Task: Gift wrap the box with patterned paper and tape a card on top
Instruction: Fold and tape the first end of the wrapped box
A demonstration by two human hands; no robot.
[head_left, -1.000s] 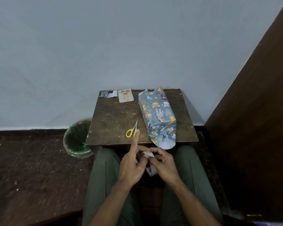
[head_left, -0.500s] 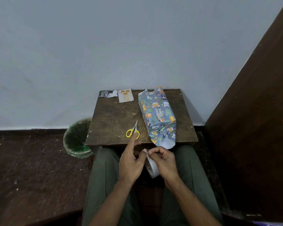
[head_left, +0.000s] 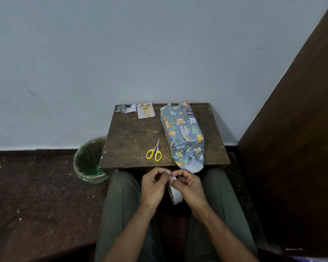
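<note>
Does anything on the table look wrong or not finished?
Yes. The wrapped box lies at an angle, and its paper ends are open and crumpled; the near flap hangs over the table edge. The card is not on it yet. Both hands hold the tape roll.

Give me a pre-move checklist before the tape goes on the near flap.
1. Both hands on tape: left hand and right hand pinch the tape. Ok.
2. Tape strip pulled free: cannot tell.
3. Near end of box folded shut: flap loose, overhanging the table. Not ok.
4. Scissors within reach: ok.
5. Card on box: lying apart on the table. Not ok.
</note>
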